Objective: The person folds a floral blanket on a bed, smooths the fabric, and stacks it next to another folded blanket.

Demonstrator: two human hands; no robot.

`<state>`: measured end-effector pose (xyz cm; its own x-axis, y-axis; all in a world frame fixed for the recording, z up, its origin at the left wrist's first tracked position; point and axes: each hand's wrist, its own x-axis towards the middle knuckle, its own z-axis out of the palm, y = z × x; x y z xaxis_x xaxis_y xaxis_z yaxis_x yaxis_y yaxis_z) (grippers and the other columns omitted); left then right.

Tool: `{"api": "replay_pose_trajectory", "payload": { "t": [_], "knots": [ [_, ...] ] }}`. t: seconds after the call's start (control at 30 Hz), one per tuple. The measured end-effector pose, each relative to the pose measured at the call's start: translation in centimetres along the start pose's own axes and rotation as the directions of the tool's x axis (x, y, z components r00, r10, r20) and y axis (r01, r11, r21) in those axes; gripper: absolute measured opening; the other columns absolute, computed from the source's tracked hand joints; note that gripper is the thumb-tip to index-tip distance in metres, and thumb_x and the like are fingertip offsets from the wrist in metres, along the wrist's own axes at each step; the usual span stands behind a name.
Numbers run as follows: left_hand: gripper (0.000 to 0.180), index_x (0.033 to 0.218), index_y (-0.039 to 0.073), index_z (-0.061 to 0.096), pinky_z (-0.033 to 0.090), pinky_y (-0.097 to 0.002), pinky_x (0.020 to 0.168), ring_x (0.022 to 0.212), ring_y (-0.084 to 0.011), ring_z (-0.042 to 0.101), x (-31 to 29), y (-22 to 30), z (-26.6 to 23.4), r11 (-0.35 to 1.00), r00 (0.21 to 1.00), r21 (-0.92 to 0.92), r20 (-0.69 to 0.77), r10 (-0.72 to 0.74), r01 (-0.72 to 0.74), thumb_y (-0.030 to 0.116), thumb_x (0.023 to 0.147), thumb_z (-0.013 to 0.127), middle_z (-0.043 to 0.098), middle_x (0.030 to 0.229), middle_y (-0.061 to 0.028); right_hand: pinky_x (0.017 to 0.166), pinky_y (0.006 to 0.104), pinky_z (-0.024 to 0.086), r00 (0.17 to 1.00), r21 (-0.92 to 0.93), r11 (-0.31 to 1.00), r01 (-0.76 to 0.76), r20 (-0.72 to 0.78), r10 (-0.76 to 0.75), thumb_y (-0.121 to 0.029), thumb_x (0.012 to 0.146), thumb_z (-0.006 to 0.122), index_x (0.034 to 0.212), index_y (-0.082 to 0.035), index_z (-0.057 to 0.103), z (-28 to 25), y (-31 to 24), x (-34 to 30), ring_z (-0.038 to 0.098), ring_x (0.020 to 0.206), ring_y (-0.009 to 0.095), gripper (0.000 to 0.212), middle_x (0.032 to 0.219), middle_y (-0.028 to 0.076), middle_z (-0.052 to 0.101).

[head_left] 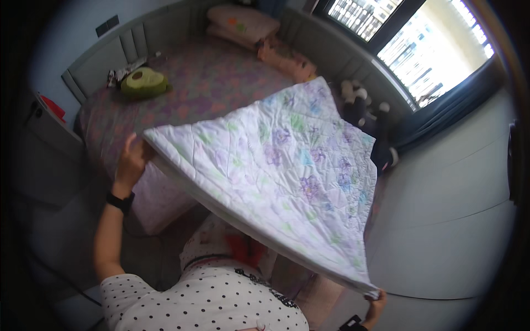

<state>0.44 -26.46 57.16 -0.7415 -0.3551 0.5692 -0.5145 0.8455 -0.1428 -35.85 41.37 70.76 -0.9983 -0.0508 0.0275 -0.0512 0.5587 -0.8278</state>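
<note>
A white quilt (276,165) with purple, green and blue flowers is stretched out between my hands, its near edge taut and raised. My left hand (132,161) grips one near corner, with a dark band around that wrist. At the lower right, my right hand (377,306) is closed on the other near corner. The far part of the quilt spreads over the bed (193,71), which has a grey and purple patterned cover. Part of the bed is hidden beneath the quilt.
An avocado-shaped plush (144,83) lies on the bed's left side. Pillows (243,23) and a pink cushion (287,59) rest against the padded headboard. Dark plush toys (364,105) sit by the window at the right. A pale cabinet (441,215) stands close on my right.
</note>
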Motion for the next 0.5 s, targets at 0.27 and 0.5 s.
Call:
{"api": "replay_pose_trajectory", "payload": {
  "t": [0.27, 0.5],
  "knots": [
    [0.016, 0.087, 0.004, 0.058, 0.033, -0.0415, 0.088, 0.099, -0.0245, 0.050, -4.8, 3.9, 2.1, 0.866, 0.681, -0.281, 0.727, -0.089, 0.413, 0.008, 0.074, 0.049, 0.057, 0.099, -0.0095, 0.065, 0.0255, 0.046, 0.852, -0.512, 0.847, -0.143, 0.372, 0.369, 0.008, 0.057, 0.063, 0.088, 0.000, 0.053, 5.0, -1.3, 2.3, 0.056, 0.071, 0.014, 0.033, 0.079, 0.006, 0.059],
    [0.023, 0.088, 0.003, 0.049, 0.037, -0.0381, 0.078, 0.092, -0.0288, 0.049, -3.3, 5.2, 5.3, 0.777, 0.747, -0.304, 0.596, -0.295, 0.550, 0.004, 0.067, 0.056, 0.054, 0.092, -0.0122, 0.068, 0.0244, 0.045, 0.743, -0.250, 0.845, -0.472, 0.403, 0.534, 0.000, 0.066, 0.056, 0.096, 0.000, 0.051, 6.1, 0.7, 2.6, 0.055, 0.077, 0.014, 0.030, 0.086, 0.007, 0.057]
  ]
}}
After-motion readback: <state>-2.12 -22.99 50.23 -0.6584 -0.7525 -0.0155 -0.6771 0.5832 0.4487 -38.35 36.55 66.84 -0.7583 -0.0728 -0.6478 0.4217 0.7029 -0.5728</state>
